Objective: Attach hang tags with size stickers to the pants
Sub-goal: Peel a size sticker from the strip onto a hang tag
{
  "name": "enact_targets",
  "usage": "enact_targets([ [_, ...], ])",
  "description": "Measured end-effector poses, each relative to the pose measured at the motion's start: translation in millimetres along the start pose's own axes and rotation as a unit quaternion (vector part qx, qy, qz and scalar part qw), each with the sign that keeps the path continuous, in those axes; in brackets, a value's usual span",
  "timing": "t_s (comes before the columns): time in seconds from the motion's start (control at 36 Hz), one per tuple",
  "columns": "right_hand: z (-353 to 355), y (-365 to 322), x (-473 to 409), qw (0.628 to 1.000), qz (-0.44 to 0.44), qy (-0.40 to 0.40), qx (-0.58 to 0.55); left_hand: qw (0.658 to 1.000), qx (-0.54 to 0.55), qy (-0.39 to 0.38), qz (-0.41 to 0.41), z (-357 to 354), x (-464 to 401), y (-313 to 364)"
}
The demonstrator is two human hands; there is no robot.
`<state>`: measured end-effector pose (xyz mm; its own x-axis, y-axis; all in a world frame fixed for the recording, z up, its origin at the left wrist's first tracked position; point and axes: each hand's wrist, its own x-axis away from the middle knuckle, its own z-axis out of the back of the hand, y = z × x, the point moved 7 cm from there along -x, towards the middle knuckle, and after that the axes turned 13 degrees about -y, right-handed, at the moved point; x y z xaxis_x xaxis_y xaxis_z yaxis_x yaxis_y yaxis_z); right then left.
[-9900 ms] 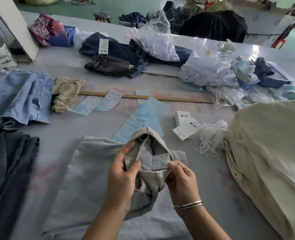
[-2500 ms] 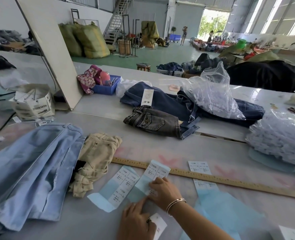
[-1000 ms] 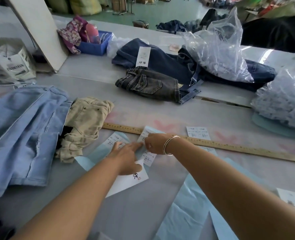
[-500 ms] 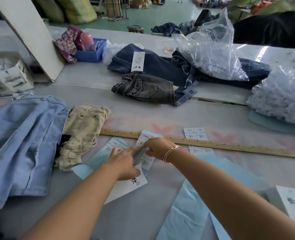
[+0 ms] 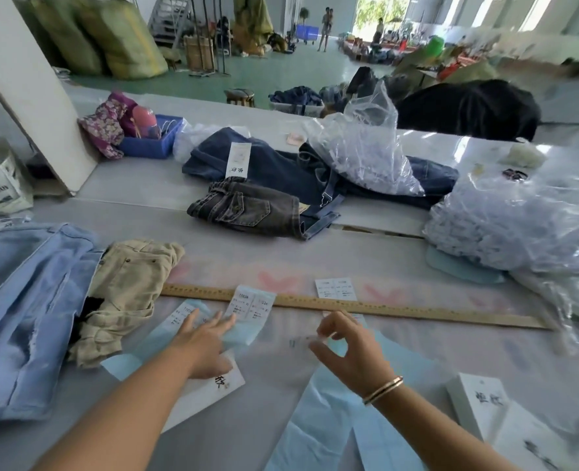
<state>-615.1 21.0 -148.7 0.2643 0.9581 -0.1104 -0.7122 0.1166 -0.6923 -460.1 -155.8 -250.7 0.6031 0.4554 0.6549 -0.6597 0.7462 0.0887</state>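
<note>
My left hand (image 5: 203, 341) lies with straight fingers on a blue-backed size sticker sheet (image 5: 250, 309), its palm over a white hang tag (image 5: 213, 389) with black characters. To the right and a little above the table, my right hand (image 5: 349, 348) pinches a small, blurred size sticker (image 5: 300, 342) between thumb and forefinger. A second sticker sheet (image 5: 181, 316) lies under my left fingers, and a third sticker sheet (image 5: 335, 288) rests past the wooden ruler (image 5: 400, 309). Khaki pants (image 5: 128, 283) are crumpled at the left.
Light blue jeans (image 5: 26, 300) cover the left side. Dark jeans (image 5: 247, 209) and clear plastic bags (image 5: 519, 219) lie further back. A stack of white hang tags (image 5: 478, 402) stands at the right front. Peeled blue backing paper (image 5: 332, 419) lies below my right hand.
My right hand has come off the sticker sheet and moved right, pinching a sticker. My left hand stays on the sheet and hang tag. The view has tilted up.
</note>
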Motion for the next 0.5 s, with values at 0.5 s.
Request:
enact_targets([
  [0.5,75,-47,184,0.935,-0.073,0.093,-0.334,0.990,0.116,0.077,0.001,28,113,46],
])
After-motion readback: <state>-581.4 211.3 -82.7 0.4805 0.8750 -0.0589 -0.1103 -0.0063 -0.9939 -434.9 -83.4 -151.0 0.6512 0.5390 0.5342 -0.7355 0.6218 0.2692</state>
